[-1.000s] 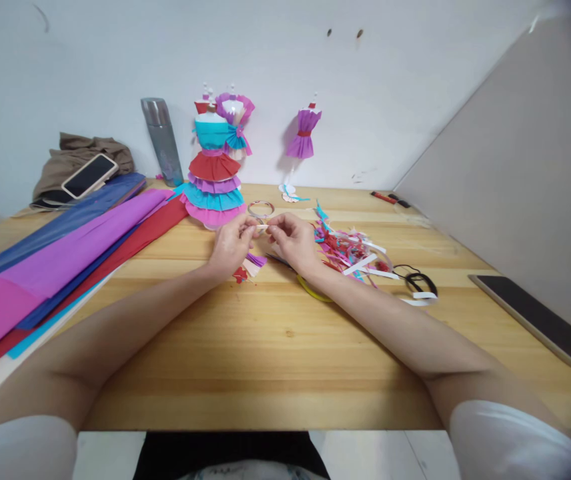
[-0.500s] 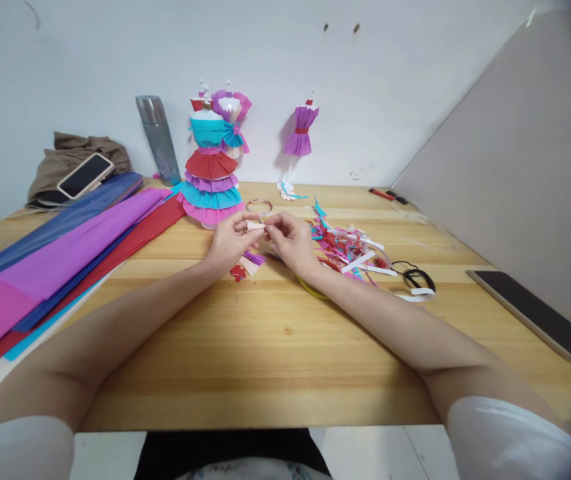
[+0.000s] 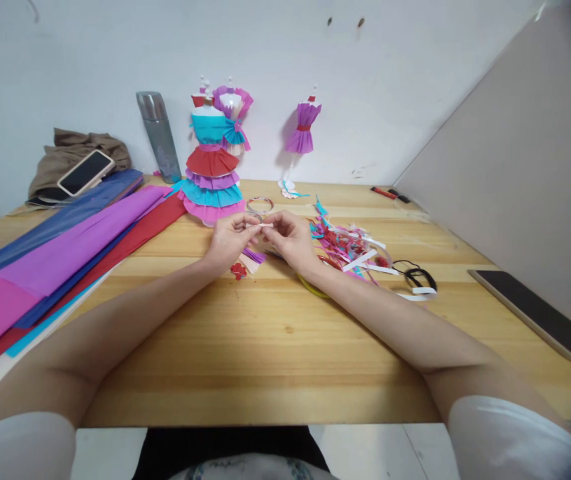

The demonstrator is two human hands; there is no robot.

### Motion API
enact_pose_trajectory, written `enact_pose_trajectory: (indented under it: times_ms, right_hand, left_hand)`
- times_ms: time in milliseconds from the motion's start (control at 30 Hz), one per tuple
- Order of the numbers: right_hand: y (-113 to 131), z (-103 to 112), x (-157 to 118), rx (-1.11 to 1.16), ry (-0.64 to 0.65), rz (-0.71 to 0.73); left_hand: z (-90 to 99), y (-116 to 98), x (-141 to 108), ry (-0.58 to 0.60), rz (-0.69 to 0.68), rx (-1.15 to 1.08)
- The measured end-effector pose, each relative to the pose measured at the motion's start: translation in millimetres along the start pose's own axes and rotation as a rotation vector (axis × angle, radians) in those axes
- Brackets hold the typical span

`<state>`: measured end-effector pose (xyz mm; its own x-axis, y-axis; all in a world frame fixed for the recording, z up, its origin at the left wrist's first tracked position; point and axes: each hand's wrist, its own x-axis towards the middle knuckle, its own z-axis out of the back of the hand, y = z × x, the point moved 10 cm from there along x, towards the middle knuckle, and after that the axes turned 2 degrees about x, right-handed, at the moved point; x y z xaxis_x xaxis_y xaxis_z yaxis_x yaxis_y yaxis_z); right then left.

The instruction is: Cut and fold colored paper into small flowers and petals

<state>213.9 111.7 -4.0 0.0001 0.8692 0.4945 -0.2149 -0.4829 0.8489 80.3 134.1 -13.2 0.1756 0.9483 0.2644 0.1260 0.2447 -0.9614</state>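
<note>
My left hand (image 3: 232, 238) and my right hand (image 3: 291, 241) meet over the middle of the table, fingertips almost touching. Both pinch a small pale pink strip of crepe paper (image 3: 266, 225), mostly hidden by the fingers. Beneath them lie purple and pale pieces of pleated paper (image 3: 253, 259) and a small red paper flower (image 3: 238, 271). Just behind the hands is a thin ring (image 3: 259, 205). A mini dress form in a tiered paper dress (image 3: 213, 160) stands beyond my left hand.
Colourful paper scraps (image 3: 348, 247) lie right of my hands, beside a black cord (image 3: 419, 279). Folded crepe sheets (image 3: 65, 267) cover the left side. A bottle (image 3: 161, 140), a phone (image 3: 86, 173), a purple-dressed form (image 3: 304, 130) and a dark tablet-like slab (image 3: 535, 313) stand or lie around.
The pale pink paper between my fingers has turned and now shows as a thin, nearly level strip. My hands stay in nearly the same place.
</note>
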Motion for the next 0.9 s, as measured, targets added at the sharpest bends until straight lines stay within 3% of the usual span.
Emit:
enact_pose_trajectory:
  times_ms: [433, 633, 900]
  right_hand:
    - [-4.3, 2.9, 2.3, 0.060, -0.034, -0.046]
    - [-4.0, 6.8, 2.1, 0.083, -0.072, -0.062]
    - [-3.4, 12.6, 3.0, 0.115, -0.105, -0.007]
  left_hand:
    - [0.7, 4.8, 1.2, 0.013, 0.023, -0.008]
    - [8.4, 0.7, 1.2, -0.047, -0.006, 0.001]
    - [9.7, -3.5, 2.5, -0.037, -0.030, -0.011]
